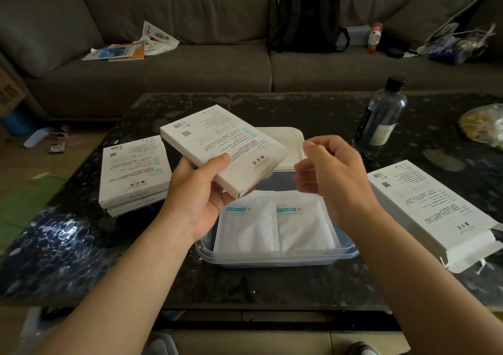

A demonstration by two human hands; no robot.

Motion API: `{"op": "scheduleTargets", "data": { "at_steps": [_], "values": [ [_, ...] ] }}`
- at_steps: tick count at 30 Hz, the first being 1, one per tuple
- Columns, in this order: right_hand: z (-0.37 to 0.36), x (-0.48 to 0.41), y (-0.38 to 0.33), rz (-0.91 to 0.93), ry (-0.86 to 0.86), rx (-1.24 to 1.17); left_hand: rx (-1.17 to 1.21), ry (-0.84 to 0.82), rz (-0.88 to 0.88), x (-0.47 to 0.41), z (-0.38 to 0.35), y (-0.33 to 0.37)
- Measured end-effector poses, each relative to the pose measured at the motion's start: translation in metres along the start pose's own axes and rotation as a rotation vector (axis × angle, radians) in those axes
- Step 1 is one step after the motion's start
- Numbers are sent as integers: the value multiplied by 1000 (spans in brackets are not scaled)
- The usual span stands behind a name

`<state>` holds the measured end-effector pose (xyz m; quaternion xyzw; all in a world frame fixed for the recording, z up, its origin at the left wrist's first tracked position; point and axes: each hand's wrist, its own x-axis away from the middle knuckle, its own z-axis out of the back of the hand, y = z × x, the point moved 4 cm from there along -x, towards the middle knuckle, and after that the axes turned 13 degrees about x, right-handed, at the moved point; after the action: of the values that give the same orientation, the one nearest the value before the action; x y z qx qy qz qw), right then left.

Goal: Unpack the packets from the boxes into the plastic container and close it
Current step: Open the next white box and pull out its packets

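Pinching edgewise suits this flat white cardboard box (pixel 223 150), likely light, stiff: left hand (pixel 198 194) grips it; right hand (pixel 332 180), three o'clock, curled, hold unclear

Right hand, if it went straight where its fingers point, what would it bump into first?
Probably the end of the box that the left hand grips. The right hand points its curled fingers left at it, with a small gap between. Depth is hard to judge from one view.
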<state>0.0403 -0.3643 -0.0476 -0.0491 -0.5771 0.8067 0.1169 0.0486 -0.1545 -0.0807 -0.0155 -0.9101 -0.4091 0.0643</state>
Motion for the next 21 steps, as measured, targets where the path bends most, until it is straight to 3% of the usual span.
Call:
{"op": "scheduleTargets", "data": {
  "at_steps": [5,10,21],
  "values": [
    [-26,6,13,-225,-257,-120,-35,-47,5,2,-4,-6],
    [-32,6,10,-172,-335,-307,-35,-64,12,3,-5,-7],
    [-30,0,11,-107,-367,-348,31,-66,91,3,-1,-4]
  ]
}}
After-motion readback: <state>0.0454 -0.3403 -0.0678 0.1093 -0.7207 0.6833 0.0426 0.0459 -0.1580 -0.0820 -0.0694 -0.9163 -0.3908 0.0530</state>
